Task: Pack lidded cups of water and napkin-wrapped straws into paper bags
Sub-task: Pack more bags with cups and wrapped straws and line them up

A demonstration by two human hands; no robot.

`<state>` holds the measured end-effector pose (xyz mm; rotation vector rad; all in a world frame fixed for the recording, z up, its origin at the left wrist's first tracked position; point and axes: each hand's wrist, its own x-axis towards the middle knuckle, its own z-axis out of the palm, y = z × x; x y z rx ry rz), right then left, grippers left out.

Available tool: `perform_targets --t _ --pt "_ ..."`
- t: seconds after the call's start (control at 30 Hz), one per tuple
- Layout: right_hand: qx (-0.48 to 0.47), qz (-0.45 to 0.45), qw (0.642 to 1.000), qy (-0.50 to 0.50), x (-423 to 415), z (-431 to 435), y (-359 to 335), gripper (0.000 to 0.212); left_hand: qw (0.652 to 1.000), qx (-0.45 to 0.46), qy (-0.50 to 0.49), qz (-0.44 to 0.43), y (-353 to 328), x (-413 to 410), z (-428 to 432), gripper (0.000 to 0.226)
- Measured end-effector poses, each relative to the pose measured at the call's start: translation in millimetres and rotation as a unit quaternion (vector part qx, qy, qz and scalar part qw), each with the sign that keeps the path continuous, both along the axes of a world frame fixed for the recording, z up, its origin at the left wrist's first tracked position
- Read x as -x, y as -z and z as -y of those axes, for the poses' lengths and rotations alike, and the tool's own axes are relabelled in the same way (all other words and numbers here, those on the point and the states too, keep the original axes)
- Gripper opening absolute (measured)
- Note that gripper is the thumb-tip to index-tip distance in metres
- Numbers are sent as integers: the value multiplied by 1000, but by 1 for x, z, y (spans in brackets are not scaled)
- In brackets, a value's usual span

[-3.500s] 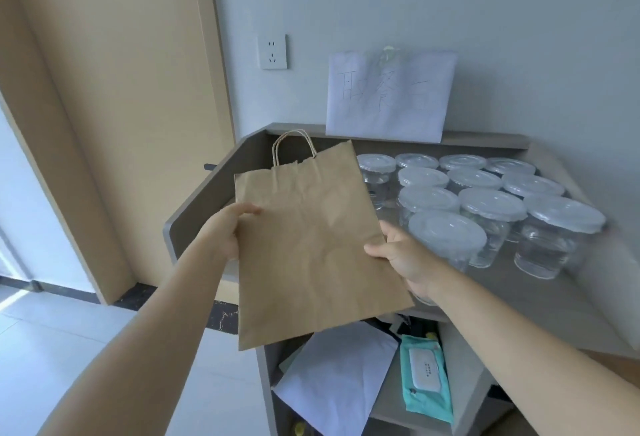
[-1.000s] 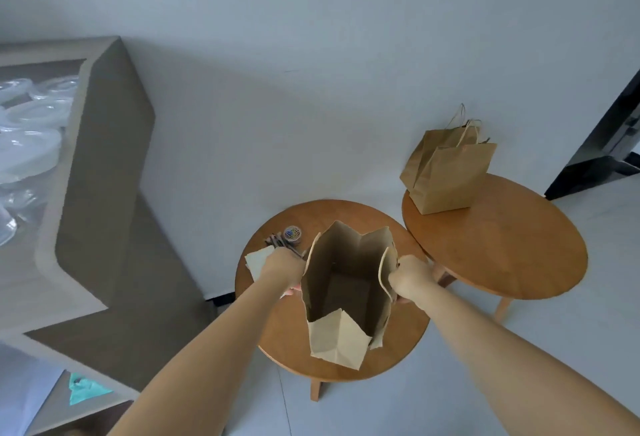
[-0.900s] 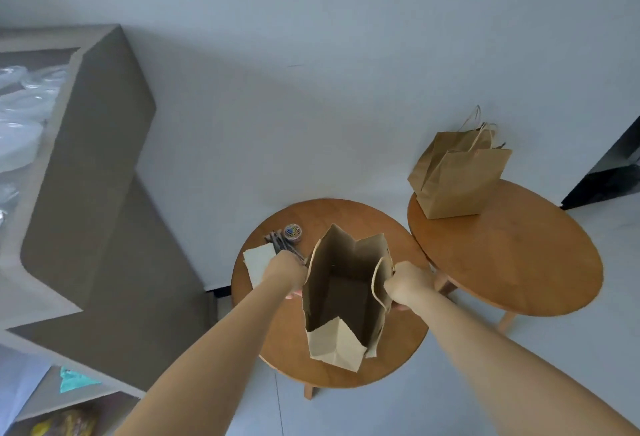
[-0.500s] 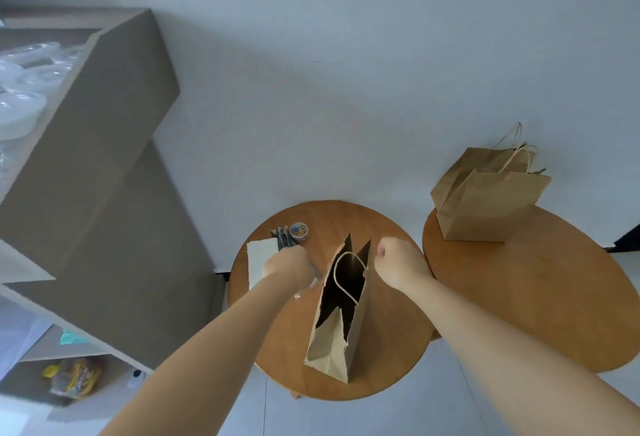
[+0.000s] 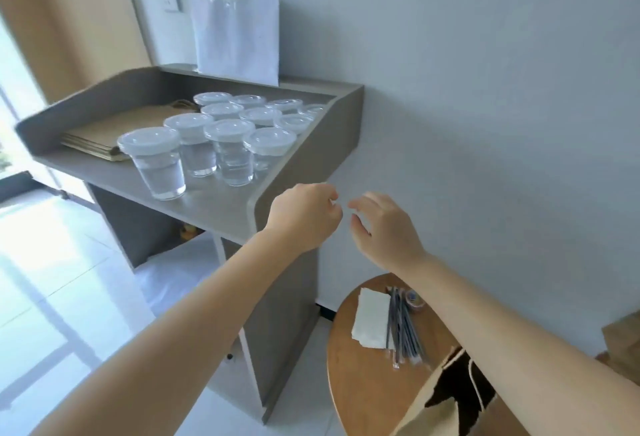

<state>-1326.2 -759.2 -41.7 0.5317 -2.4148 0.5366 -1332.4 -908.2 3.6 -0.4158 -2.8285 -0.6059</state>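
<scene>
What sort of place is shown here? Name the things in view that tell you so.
Probably a small indoor drink-packing spot, in a room or shop. A grey counter holds many lidded cups of water beside flat paper bags; a round wooden table carries napkins and straws.

clear lidded cups of water (image 5: 221, 138) stand clustered upright on the grey counter. an open brown paper bag (image 5: 446, 397) stands beside dark straws (image 5: 403, 328) and white napkins (image 5: 372, 321).
</scene>
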Motion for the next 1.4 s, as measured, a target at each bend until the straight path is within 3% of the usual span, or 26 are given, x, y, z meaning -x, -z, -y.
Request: perform_targets --t 0.13,0.27,0.5,0.7,0.8,0.9,1.0,1.1,1.2,1.4 --pt "26 -52 995 -81 29 75 -39 18 996 -20 -79 -28 -26 12 79 24" --pt "-3 -47 989 -141 58 142 -59 19 987 -47 -155 -4 -25 39 154 23" --pt "-55 31 985 -159 109 239 -62 27 972 -71 -221 35 4 91 250 21" --pt "-72 71 984 -147 136 274 -60 30 962 -78 -252 67 20 133 280 44" --pt "-69 76 985 -137 147 281 -60 29 964 -109 -231 70 28 152 286 55" --pt "-54 72 988 -125 154 288 -56 30 938 -302 -146 91 34 165 283 82" --pt "-31 76 989 -123 154 287 -54 34 898 -418 -124 58 43 167 276 77" --pt "21 110 985 -130 146 272 -61 52 893 -436 -113 19 51 151 269 68" --pt "57 169 972 -152 126 246 -75 70 894 -441 -78 12 47 117 257 72" --pt "12 264 947 -183 52 189 -79 87 904 -427 36 16 29 32 209 69"
